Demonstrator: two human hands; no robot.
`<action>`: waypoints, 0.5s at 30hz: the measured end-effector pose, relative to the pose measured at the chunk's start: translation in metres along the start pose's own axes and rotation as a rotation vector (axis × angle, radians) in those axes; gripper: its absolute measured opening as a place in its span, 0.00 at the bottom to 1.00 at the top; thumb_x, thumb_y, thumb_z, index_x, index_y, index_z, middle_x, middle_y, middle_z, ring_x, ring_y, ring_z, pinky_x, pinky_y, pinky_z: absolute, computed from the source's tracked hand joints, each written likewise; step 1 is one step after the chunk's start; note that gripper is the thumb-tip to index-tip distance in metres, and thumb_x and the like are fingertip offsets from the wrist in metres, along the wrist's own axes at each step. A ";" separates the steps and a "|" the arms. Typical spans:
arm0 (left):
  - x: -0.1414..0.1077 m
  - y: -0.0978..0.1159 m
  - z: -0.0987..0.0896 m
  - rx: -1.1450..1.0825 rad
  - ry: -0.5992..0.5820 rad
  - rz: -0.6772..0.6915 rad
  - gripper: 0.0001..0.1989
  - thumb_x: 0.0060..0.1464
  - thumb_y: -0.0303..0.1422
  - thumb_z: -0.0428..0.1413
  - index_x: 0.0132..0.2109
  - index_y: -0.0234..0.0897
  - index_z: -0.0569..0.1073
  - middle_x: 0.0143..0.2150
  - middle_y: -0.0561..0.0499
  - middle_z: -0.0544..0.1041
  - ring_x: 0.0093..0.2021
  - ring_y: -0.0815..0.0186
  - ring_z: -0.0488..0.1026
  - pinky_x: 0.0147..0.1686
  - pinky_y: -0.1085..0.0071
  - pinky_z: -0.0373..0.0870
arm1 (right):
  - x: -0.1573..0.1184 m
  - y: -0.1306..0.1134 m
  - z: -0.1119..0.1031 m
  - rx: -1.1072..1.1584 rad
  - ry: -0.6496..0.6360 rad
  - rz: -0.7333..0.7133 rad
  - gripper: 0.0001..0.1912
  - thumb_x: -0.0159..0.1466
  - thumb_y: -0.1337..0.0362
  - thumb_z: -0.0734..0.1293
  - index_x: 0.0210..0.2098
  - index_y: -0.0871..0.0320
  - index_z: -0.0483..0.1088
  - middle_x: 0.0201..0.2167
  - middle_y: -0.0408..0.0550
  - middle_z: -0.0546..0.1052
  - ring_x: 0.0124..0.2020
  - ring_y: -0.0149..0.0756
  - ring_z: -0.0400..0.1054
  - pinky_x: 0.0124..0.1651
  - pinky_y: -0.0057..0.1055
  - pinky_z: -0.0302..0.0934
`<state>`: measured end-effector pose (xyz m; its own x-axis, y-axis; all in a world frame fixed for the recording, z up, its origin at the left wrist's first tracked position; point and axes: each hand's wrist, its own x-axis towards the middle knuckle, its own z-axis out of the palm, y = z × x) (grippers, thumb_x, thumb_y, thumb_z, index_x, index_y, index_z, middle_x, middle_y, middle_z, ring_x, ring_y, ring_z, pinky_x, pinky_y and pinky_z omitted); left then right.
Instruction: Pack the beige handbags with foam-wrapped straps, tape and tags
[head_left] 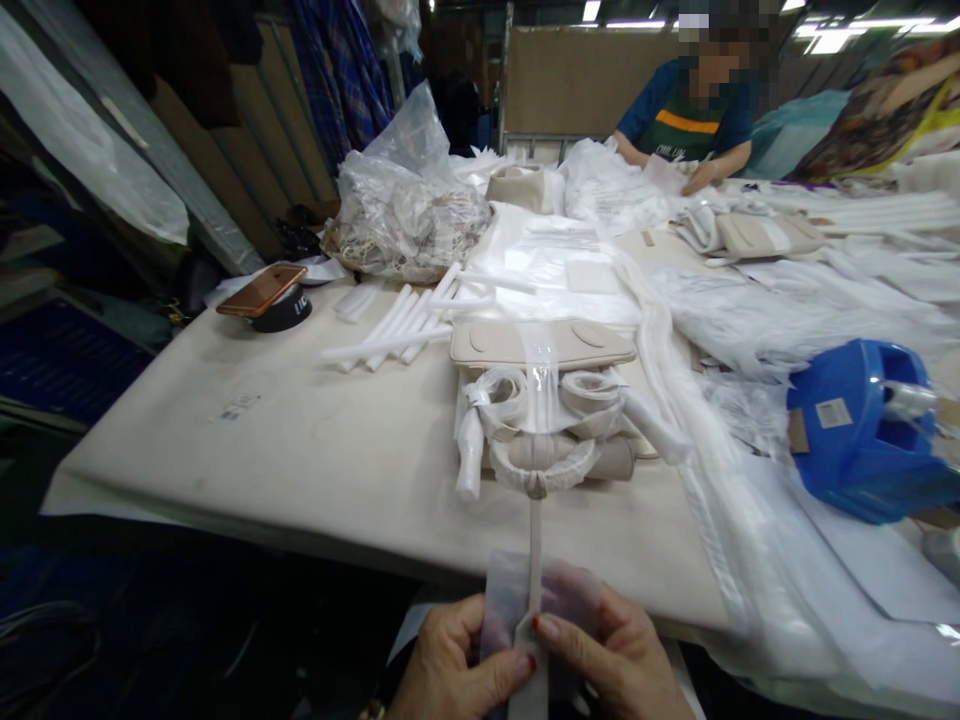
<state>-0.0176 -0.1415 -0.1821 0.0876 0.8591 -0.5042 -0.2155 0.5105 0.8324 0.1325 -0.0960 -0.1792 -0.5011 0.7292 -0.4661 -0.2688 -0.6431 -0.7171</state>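
Note:
At the table's front edge my left hand (461, 665) and my right hand (619, 655) are side by side, fingers closed on a thin translucent sheet (506, 590) and a beige strap tag (531, 640). Both thumbs press on the tag. From it a narrow beige strap (535, 545) runs up to a beige bag (487, 345) lying on the table. Clear wrap covers the bag's middle, and its ring-shaped handles (544, 470) are wrapped in white material.
White foam tubes (390, 330) and a phone (262, 290) on a black round object (283, 310) lie left. A blue tape dispenser (862, 430) stands right. Plastic bags (409, 215) lie behind. Across the table a person (690, 115) handles white wrapping.

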 end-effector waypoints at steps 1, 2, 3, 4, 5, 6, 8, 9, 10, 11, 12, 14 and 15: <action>-0.002 0.001 0.000 0.027 0.021 0.013 0.20 0.39 0.46 0.63 0.30 0.31 0.75 0.23 0.54 0.67 0.26 0.70 0.62 0.27 0.76 0.58 | -0.001 0.000 -0.001 -0.037 -0.017 -0.009 0.17 0.50 0.58 0.74 0.39 0.56 0.75 0.30 0.46 0.77 0.32 0.35 0.71 0.38 0.30 0.63; -0.003 0.001 0.001 0.050 0.037 0.024 0.19 0.39 0.45 0.63 0.29 0.31 0.74 0.23 0.55 0.65 0.25 0.71 0.60 0.26 0.76 0.57 | -0.002 0.001 -0.003 -0.071 -0.028 -0.017 0.18 0.51 0.58 0.74 0.40 0.55 0.75 0.32 0.46 0.78 0.34 0.37 0.71 0.41 0.31 0.63; -0.005 0.000 0.000 0.070 0.048 0.035 0.18 0.39 0.44 0.63 0.28 0.32 0.73 0.23 0.56 0.64 0.24 0.72 0.59 0.25 0.76 0.56 | -0.002 0.001 -0.004 -0.099 -0.036 -0.023 0.17 0.51 0.58 0.74 0.40 0.54 0.75 0.33 0.46 0.78 0.37 0.38 0.71 0.42 0.31 0.63; -0.006 -0.001 0.000 0.087 0.054 0.044 0.17 0.39 0.43 0.63 0.28 0.32 0.72 0.23 0.56 0.63 0.24 0.72 0.59 0.25 0.76 0.56 | -0.002 0.001 -0.005 -0.126 -0.039 -0.030 0.17 0.52 0.58 0.74 0.41 0.53 0.75 0.34 0.46 0.78 0.38 0.39 0.71 0.42 0.31 0.63; -0.008 -0.002 -0.001 0.099 0.059 0.050 0.16 0.40 0.42 0.63 0.28 0.32 0.71 0.23 0.56 0.63 0.25 0.72 0.60 0.25 0.76 0.57 | -0.002 0.002 -0.005 -0.145 -0.042 -0.040 0.16 0.52 0.58 0.73 0.41 0.53 0.75 0.35 0.45 0.78 0.38 0.39 0.71 0.43 0.31 0.63; -0.009 -0.003 -0.002 0.107 0.061 0.055 0.15 0.40 0.41 0.62 0.28 0.33 0.71 0.24 0.56 0.65 0.25 0.71 0.61 0.26 0.76 0.57 | -0.002 0.002 -0.005 -0.155 -0.043 -0.050 0.16 0.53 0.58 0.73 0.41 0.53 0.74 0.35 0.45 0.78 0.39 0.38 0.71 0.43 0.31 0.63; -0.012 -0.004 -0.003 0.112 0.061 0.072 0.14 0.42 0.41 0.62 0.28 0.34 0.70 0.24 0.55 0.68 0.27 0.70 0.64 0.28 0.75 0.59 | -0.002 0.002 -0.003 -0.160 -0.050 -0.058 0.16 0.53 0.58 0.73 0.41 0.54 0.74 0.34 0.45 0.78 0.38 0.37 0.70 0.42 0.30 0.62; -0.014 -0.003 -0.002 0.094 0.049 0.074 0.14 0.43 0.41 0.61 0.30 0.34 0.70 0.25 0.54 0.70 0.27 0.69 0.65 0.28 0.75 0.59 | -0.003 0.002 -0.002 -0.155 -0.054 -0.051 0.16 0.53 0.57 0.73 0.40 0.54 0.74 0.34 0.45 0.78 0.37 0.37 0.70 0.41 0.30 0.62; -0.015 -0.002 -0.002 0.062 0.029 0.071 0.15 0.43 0.41 0.61 0.32 0.34 0.70 0.26 0.53 0.72 0.27 0.69 0.65 0.28 0.75 0.59 | -0.003 0.001 -0.001 -0.144 -0.055 -0.040 0.16 0.53 0.57 0.73 0.40 0.54 0.74 0.33 0.45 0.77 0.35 0.36 0.70 0.40 0.29 0.62; -0.016 0.000 -0.001 0.021 0.005 0.064 0.17 0.43 0.42 0.62 0.35 0.35 0.70 0.28 0.52 0.73 0.27 0.69 0.66 0.28 0.75 0.59 | -0.003 0.000 0.001 -0.135 -0.052 -0.031 0.16 0.53 0.57 0.73 0.40 0.55 0.74 0.32 0.45 0.77 0.34 0.35 0.70 0.39 0.29 0.62; -0.017 0.002 0.001 -0.018 -0.019 0.056 0.19 0.43 0.42 0.62 0.39 0.35 0.69 0.29 0.51 0.75 0.28 0.69 0.67 0.29 0.75 0.59 | -0.003 -0.001 0.002 -0.132 -0.050 -0.027 0.16 0.53 0.57 0.73 0.40 0.55 0.74 0.32 0.45 0.77 0.33 0.35 0.70 0.39 0.29 0.62; -0.019 0.004 0.003 -0.059 -0.054 0.055 0.23 0.43 0.42 0.62 0.43 0.35 0.68 0.31 0.50 0.76 0.29 0.68 0.69 0.30 0.74 0.60 | -0.003 -0.002 0.002 -0.134 -0.055 -0.043 0.17 0.53 0.57 0.73 0.40 0.56 0.74 0.32 0.46 0.77 0.34 0.35 0.69 0.39 0.29 0.62; -0.019 0.004 0.004 -0.060 -0.063 0.065 0.23 0.43 0.41 0.62 0.44 0.35 0.67 0.32 0.50 0.76 0.30 0.67 0.70 0.30 0.74 0.61 | -0.003 -0.001 0.002 -0.132 -0.065 -0.052 0.17 0.53 0.58 0.73 0.39 0.57 0.74 0.31 0.46 0.76 0.34 0.35 0.69 0.38 0.29 0.62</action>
<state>-0.0164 -0.1558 -0.1679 0.1323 0.8917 -0.4328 -0.2809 0.4525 0.8464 0.1328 -0.0981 -0.1755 -0.5423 0.7416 -0.3949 -0.1878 -0.5651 -0.8034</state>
